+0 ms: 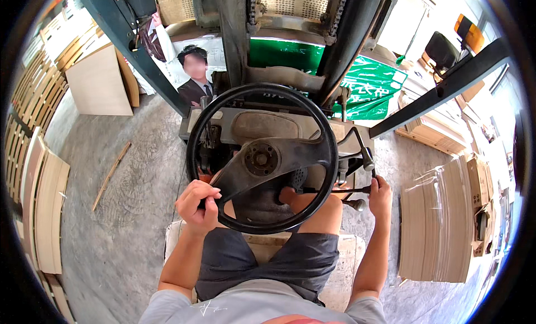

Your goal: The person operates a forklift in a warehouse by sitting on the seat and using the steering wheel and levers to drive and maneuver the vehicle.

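I sit behind the black steering wheel [258,226] of a forklift. My left hand [196,205] is closed at the lower left of its rim, fingers curled and thumb pressed in; the hand hides that piece of rim. To the right of the wheel, my right hand [381,196] is closed around the end of a black control lever [357,190]. Another lever with a grey knob [368,163] stands just ahead of that hand, and a further knob [357,204] sits below it. My legs are under the wheel, with one foot partly visible near the floor of the cab.
Ahead rises the forklift mast [231,39] with chains. Beyond it lie green wrapped goods [371,86] and a picture of a person in a suit [195,78]. Stacked boards [438,220] stand right, more boards [47,201] left. A wooden strip [111,176] lies on the concrete floor [111,246].
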A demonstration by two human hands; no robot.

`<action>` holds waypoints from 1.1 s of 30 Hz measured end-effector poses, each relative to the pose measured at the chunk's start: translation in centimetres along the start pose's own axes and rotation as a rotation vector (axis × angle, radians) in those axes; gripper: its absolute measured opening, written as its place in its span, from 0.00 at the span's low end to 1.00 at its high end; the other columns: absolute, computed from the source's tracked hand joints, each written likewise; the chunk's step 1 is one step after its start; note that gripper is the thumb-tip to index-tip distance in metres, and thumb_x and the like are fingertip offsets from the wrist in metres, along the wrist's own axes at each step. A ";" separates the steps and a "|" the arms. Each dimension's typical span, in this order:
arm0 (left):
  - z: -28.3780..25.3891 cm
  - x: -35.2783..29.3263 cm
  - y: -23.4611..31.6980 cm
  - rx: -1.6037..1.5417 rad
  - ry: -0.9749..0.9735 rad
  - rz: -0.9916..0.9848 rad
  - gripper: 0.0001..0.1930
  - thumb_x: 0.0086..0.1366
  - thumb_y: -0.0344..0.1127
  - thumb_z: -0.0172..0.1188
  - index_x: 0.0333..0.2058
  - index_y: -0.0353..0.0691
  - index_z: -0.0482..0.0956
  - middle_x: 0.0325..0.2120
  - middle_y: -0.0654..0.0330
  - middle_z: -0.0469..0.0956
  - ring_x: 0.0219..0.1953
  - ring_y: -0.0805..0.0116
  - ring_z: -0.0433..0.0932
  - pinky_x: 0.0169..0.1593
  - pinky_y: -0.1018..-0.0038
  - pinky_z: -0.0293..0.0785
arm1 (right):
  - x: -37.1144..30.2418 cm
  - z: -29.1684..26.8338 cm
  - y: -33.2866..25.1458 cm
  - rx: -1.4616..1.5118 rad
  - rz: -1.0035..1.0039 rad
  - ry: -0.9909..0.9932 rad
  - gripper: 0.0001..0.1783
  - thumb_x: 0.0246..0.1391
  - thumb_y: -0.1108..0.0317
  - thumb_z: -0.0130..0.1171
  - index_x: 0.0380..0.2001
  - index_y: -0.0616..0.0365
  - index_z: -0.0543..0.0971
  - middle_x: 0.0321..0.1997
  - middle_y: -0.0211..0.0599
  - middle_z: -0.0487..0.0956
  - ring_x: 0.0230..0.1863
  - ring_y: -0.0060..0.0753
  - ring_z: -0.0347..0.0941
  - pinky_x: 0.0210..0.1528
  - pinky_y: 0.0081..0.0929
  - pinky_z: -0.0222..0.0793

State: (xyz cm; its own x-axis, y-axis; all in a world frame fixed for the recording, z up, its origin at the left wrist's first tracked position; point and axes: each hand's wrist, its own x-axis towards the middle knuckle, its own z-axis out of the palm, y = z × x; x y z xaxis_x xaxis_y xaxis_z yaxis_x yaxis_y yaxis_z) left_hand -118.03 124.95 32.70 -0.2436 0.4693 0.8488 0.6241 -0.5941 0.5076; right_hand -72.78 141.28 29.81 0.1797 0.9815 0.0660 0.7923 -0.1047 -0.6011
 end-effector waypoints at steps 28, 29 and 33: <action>0.5 1.0 -2.1 -0.010 -0.017 -0.009 0.07 0.63 0.21 0.53 0.32 0.32 0.80 0.22 0.56 0.80 0.24 0.67 0.78 0.31 0.72 0.72 | -0.2 5.7 3.5 0.328 -0.266 0.228 0.13 0.58 0.73 0.62 0.46 0.65 0.82 0.29 0.37 0.78 0.29 0.28 0.74 0.33 0.29 0.71; 0.5 0.9 -2.3 -0.005 -0.018 -0.011 0.06 0.64 0.22 0.53 0.32 0.32 0.80 0.22 0.56 0.80 0.24 0.67 0.78 0.31 0.72 0.72 | -0.8 6.1 3.0 0.013 -0.503 0.272 0.10 0.52 0.71 0.67 0.39 0.60 0.82 0.35 0.41 0.78 0.36 0.43 0.76 0.39 0.39 0.73; 0.7 1.0 -1.6 0.008 -0.021 0.023 0.06 0.65 0.23 0.53 0.32 0.31 0.81 0.22 0.56 0.80 0.24 0.67 0.78 0.31 0.73 0.73 | -3.2 7.7 4.4 -0.149 -0.411 0.168 0.11 0.51 0.72 0.70 0.25 0.61 0.76 0.32 0.45 0.74 0.37 0.54 0.73 0.39 0.45 0.70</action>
State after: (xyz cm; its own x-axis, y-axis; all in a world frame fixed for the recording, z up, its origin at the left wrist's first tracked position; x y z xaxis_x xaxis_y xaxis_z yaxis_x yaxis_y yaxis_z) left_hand -118.73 126.78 32.62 -0.2136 0.4697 0.8566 0.6353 -0.5993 0.4870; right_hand -74.36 138.86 20.82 -0.0848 0.9081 0.4101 0.8903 0.2538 -0.3780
